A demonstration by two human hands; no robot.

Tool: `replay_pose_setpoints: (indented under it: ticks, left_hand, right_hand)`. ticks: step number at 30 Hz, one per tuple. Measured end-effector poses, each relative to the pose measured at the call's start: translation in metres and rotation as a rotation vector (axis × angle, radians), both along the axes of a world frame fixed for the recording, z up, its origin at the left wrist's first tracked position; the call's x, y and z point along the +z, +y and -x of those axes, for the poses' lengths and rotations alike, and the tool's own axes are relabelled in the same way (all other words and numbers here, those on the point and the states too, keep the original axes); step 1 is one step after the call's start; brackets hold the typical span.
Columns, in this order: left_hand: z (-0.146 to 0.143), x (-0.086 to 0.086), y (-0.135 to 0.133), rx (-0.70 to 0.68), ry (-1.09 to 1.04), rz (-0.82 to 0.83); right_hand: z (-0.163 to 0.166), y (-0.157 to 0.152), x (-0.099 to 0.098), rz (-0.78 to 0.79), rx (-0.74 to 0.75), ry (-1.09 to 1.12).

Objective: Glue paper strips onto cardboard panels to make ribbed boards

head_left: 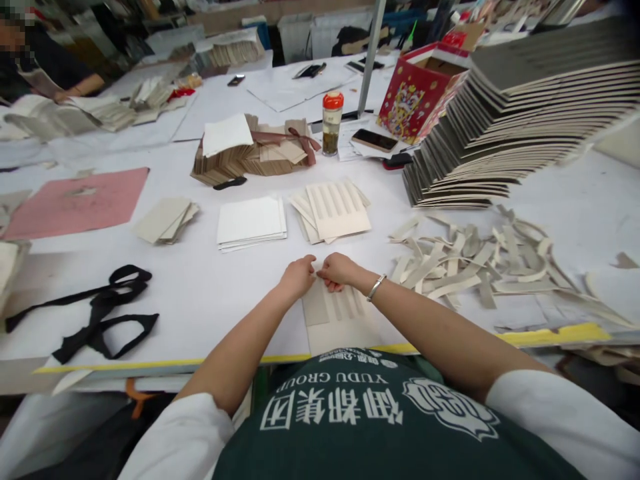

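A cream sheet with raised parallel ribs and a greyer left strip, the ribbed panel (334, 330), lies at the table's front edge before me. Over its far edge my left hand (299, 277) and my right hand (341, 270) meet, fingertips almost touching. Both hands are closed in a pinch; whatever is between the fingers is too small or hidden to make out. Just beyond them sits a small pile of similar ribbed panels (333, 210). To its left is a stack of white sheets (251, 220), then a pile of grey-beige pieces (167, 220).
Loose cut strips (465, 257) heap at right below a tall leaning stack of grey sheets (520, 120). Black straps (107, 313) lie left, near a pink sheet (85, 200). Behind stand a tied brown bundle (230, 163), bottle (331, 127), phone (374, 139) and red box (413, 93).
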State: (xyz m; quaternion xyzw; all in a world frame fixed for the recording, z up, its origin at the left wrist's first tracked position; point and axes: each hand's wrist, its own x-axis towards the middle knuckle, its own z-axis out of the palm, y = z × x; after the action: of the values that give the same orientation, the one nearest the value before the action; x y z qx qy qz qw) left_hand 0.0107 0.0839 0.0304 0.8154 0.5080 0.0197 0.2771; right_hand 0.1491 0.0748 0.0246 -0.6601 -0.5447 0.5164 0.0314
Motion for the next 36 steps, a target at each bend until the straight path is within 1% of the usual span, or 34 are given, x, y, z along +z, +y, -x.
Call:
replay_pose_setpoints:
  ticks: [3,6,8,10,12,14,16,18,20,21,24,25,26,29,31,33,36]
  left_hand:
    - [-0.002,-0.001,0.007,-0.024,0.03,0.01]
    - [-0.005,-0.002,0.014,-0.088,0.029,0.045]
    - [-0.006,-0.003,0.017,-0.144,0.016,0.039]
    - [-0.003,-0.003,0.015,-0.168,-0.016,0.015]
    - [0.004,-0.005,0.007,-0.139,-0.093,0.019]
    - [0.016,-0.008,-0.005,-0.066,-0.2,0.027]
    - [0.029,-0.014,-0.02,-0.001,-0.256,-0.022]
    - [0.04,-0.017,-0.034,-0.015,-0.218,-0.122]
    - [0.044,-0.017,-0.045,-0.101,-0.121,-0.196]
    - [0.044,-0.015,-0.048,-0.15,-0.066,-0.211]
    - [0.041,-0.007,-0.05,-0.25,0.088,-0.21]
    - [0.039,-0.003,-0.049,-0.27,0.129,-0.207]
    - [0.038,0.0,-0.048,-0.284,0.162,-0.203]
    - [0.038,0.006,-0.045,-0.318,0.216,-0.18]
    - [0.038,0.006,-0.045,-0.336,0.219,-0.164]
    - [0.039,0.003,-0.045,-0.328,0.205,-0.16]
    - [0.041,-0.006,-0.046,-0.274,0.167,-0.164]
  right_hand:
    - [0.002,0.002,0.002,0.031,-0.017,-0.011]
    - [0.006,0.003,0.003,0.043,-0.014,-0.079]
    - [0.007,0.003,0.002,0.03,-0.01,-0.103]
    - [0.006,0.0,0.001,0.004,-0.009,-0.109]
    - [0.006,-0.002,0.0,-0.021,-0.009,-0.113]
    - [0.006,-0.004,0.001,-0.041,-0.006,-0.112]
    - [0.006,-0.005,0.004,-0.058,0.014,-0.118]
    - [0.007,-0.006,0.007,-0.065,0.051,-0.143]
    - [0.007,-0.008,0.011,-0.102,0.118,-0.204]
    - [0.007,-0.009,0.013,-0.161,0.156,-0.25]
    - [0.008,-0.013,0.016,-0.43,0.257,-0.356]
    - [0.009,-0.013,0.016,-0.497,0.3,-0.362]
    - [0.011,-0.013,0.015,-0.527,0.347,-0.359]
    - [0.017,-0.007,0.013,-0.503,0.47,-0.368]
    - [0.021,-0.001,0.012,-0.476,0.487,-0.394]
    - [0.024,0.003,0.012,-0.453,0.492,-0.404]
    - [0.022,0.0,0.014,-0.428,0.508,-0.407]
